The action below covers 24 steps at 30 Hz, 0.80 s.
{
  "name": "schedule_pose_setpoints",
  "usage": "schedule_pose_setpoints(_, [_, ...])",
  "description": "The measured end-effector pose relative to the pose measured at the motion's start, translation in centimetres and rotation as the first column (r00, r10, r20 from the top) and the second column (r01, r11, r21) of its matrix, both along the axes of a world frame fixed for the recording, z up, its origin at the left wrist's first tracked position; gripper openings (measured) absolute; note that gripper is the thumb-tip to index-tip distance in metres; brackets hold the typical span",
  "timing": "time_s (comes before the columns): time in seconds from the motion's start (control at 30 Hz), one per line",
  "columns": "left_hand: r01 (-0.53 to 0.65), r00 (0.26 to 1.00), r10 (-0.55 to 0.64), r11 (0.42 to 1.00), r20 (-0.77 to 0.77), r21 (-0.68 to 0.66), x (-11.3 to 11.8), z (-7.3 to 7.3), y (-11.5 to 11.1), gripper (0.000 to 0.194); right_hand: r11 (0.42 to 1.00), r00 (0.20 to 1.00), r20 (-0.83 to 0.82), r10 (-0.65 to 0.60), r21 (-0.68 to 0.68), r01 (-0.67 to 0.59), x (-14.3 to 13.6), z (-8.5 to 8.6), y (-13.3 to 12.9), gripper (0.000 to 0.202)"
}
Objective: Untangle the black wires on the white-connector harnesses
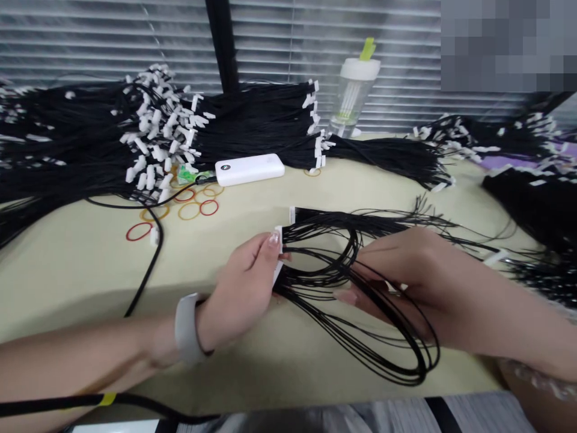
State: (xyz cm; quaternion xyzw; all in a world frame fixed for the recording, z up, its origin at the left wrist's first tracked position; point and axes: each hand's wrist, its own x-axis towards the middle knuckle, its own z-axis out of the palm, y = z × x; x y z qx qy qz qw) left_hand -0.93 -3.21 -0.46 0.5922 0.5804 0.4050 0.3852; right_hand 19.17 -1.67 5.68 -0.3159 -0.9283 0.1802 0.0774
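A looped bundle of thin black cables (315, 278) hangs between my two hands above the table. My left hand (247, 276) pinches the white connectors (278, 270) at the bundle's left end between thumb and fingers. On the right, my right hand (406, 282) has its thumb and fingers closed around strands of the same bundle, and part of the loop droops in front of it. Some fingers of this hand are hidden by the cables. Behind the bundle, more black cables (374, 222) with a white connector lie on the table.
Big stacks of black cables with white connectors (155, 126) line the back by the blinds. A white power bank (250, 169), rubber bands (189, 210) and a clear bottle (354, 96) are there too. A thick black cord (153, 258) crosses the left side. More cables (536, 204) lie right.
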Motion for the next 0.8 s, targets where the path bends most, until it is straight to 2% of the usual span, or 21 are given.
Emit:
schedule_pose_setpoints(0.1, [-0.018, 1.0, 0.018, 1.0, 0.005, -0.019, 0.1, -0.1, 0.0, 0.037, 0.999, 1.0, 0.017, 0.004, -0.032, -0.003, 0.1, -0.1, -0.3, 0.027])
schedule_pose_setpoints(0.33, [-0.014, 1.0, 0.014, 1.0, 0.007, -0.008, 0.1, -0.2, 0.1, 0.036, 0.998, 0.998, 0.045, 0.044, 0.035, -0.045, -1.2, -1.1, -0.7, 0.028])
schedule_pose_setpoints(0.43, [-0.002, 1.0, 0.002, 1.0, 0.011, -0.003, 0.1, -0.3, 0.0, 0.035, 0.999, 0.995, 0.101, 0.012, 0.035, -0.016, -1.9, -1.3, -0.6, 0.028])
schedule_pose_setpoints(0.6, [-0.016, 1.0, 0.015, 1.0, -0.017, -0.025, 0.0, -0.2, 0.0, 0.037, 0.999, 0.994, 0.105, -0.022, 0.035, 0.018, -2.1, -1.2, -0.5, 0.024])
schedule_pose_setpoints(0.7, [-0.017, 1.0, 0.017, 0.999, -0.01, -0.043, 0.1, -0.2, 0.0, 0.038, 1.0, 0.99, 0.143, 0.017, 0.015, -0.019, -2.1, -1.8, -0.4, 0.021])
schedule_pose_setpoints(0.8, [-0.026, 1.0, 0.026, 0.998, 0.009, -0.054, 0.1, -0.2, -0.1, 0.039, 0.999, 0.995, 0.1, 0.012, -0.032, -0.009, -2.4, -2.8, -0.4, 0.022])
